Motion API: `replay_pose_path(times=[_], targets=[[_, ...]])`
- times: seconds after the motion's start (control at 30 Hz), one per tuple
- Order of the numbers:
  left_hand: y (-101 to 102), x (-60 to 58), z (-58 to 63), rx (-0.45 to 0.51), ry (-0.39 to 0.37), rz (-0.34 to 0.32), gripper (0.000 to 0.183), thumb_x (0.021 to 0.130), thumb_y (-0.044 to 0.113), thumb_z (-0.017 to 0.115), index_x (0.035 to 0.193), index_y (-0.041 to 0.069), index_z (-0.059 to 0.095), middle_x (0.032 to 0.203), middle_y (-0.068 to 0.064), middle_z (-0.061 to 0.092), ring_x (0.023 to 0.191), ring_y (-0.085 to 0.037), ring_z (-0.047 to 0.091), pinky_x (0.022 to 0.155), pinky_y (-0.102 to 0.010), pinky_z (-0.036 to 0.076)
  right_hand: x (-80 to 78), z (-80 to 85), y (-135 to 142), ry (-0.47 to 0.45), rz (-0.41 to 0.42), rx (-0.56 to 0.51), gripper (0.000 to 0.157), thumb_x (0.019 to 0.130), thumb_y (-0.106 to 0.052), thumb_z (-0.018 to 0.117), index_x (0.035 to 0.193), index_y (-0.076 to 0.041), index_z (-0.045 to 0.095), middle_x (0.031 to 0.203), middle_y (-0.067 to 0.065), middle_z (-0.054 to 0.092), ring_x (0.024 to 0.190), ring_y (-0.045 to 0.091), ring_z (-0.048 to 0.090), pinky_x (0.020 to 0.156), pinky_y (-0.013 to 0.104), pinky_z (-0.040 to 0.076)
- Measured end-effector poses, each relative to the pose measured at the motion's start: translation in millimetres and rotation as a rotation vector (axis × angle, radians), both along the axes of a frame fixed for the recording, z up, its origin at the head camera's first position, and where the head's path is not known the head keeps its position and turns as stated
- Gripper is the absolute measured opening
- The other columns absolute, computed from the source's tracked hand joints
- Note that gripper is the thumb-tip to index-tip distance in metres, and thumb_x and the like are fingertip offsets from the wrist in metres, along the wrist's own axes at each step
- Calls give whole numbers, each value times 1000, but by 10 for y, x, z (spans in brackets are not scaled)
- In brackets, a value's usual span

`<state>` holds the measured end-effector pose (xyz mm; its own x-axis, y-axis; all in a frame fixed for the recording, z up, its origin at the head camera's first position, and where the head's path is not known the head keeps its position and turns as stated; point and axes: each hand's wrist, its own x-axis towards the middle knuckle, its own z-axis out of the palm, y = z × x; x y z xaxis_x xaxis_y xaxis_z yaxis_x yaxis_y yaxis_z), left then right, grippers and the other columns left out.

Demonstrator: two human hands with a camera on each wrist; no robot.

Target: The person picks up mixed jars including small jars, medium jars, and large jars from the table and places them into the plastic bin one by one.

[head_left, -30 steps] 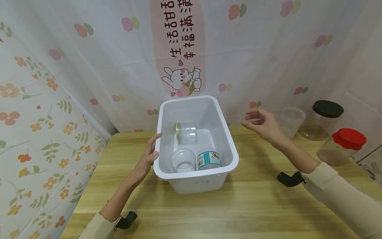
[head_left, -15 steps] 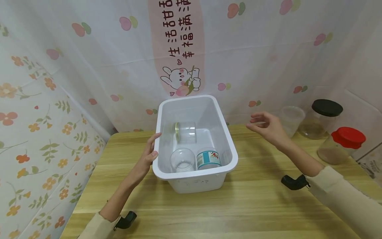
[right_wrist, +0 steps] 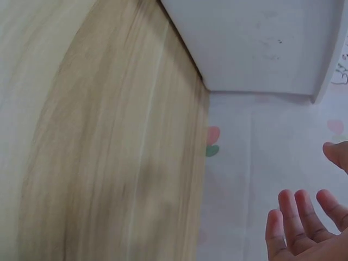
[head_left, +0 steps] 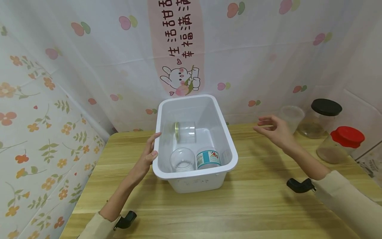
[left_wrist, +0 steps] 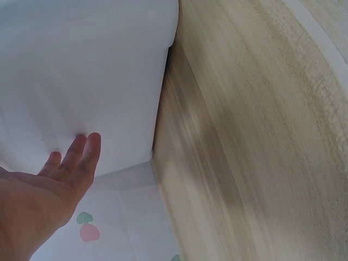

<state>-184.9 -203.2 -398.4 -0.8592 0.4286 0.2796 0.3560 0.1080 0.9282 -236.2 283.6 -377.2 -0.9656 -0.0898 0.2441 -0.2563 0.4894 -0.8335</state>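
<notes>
A white plastic basin [head_left: 195, 176] stands on the table. In it a clear jar [head_left: 186, 132] with a gold lid lies on its side at the back. Nearer the front are a clear round container [head_left: 182, 160] and a jar with a blue-and-white label [head_left: 208, 158]. My left hand [head_left: 144, 161] is at the basin's left rim; in the left wrist view its extended fingers [left_wrist: 87, 155] rest against the outer wall. In the air to the right of the basin is my right hand [head_left: 277, 132], holding nothing, its fingers loosely bent and thumb apart.
At the back right stand a translucent cup [head_left: 290, 116], a clear jar with a black lid [head_left: 326, 108] and another with a red lid [head_left: 347, 137]. A patterned curtain [head_left: 247, 59] hangs behind the wooden table [head_left: 191, 215].
My right hand has moved to the right, away from the basin and toward the cup and jars. The left hand and the basin's contents stay as they were.
</notes>
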Motion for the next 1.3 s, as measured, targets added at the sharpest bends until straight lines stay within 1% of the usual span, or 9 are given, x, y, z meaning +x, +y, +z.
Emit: replay_pose_path(times=[0.2,0.4,0.53,0.63,0.73,0.83,1.03,1.17,1.3], targets=[[-4,0,4,-6,5,2,63,102,39,38,159,23,16,154,-26,28,123,-43,42,90,-53,44,21,-51,95,-22,-22,8,52,97,-26,71,138,2,53,125,26,60,104,34,60,74,16,49],[-3,-4,2,-1,7,0,63,102,38,39,159,23,17,153,-26,30,121,-44,43,89,-48,46,46,-101,182,-22,-41,19,52,98,-26,70,136,3,53,124,27,60,104,33,60,73,16,49],[0,1,6,4,7,-3,62,103,37,39,159,22,17,151,-26,32,120,-43,43,89,-41,48,60,-140,234,-8,-56,24,49,97,-24,71,134,5,54,123,28,61,97,19,62,73,16,49],[-6,7,2,2,4,-1,62,102,37,38,159,22,17,151,-26,31,120,-42,43,89,-40,47,58,-185,278,-8,-66,20,50,97,-23,71,135,5,54,123,29,61,90,5,61,71,18,50],[-9,11,2,-1,1,1,62,103,37,38,159,23,17,152,-25,31,121,-41,42,90,-40,47,65,-221,325,-20,-87,5,52,98,-24,71,137,4,52,125,28,61,88,-2,60,70,19,52],[-4,11,9,2,0,1,62,103,38,39,159,22,17,153,-25,30,122,-40,41,91,-40,46,79,-238,366,-33,-112,-30,51,98,-24,70,137,2,51,122,19,62,88,-4,61,70,19,52],[7,10,2,14,-7,-2,63,102,36,40,158,21,18,151,-27,30,121,-43,41,90,-40,47,127,-251,415,-43,-161,-129,41,97,-27,71,131,-11,54,114,-3,60,91,0,62,74,17,51],[8,9,4,15,-1,-7,62,102,35,39,159,21,18,152,-26,29,122,-43,40,91,-40,46,151,-283,432,-47,-216,-144,44,96,-32,72,131,-11,54,114,-3,60,92,2,60,74,17,51],[3,7,7,13,1,-4,62,102,35,38,159,22,18,153,-24,29,122,-40,40,91,-40,46,157,-301,429,-59,-291,-146,52,94,-37,73,132,-9,52,122,7,56,94,4,57,72,15,50]])
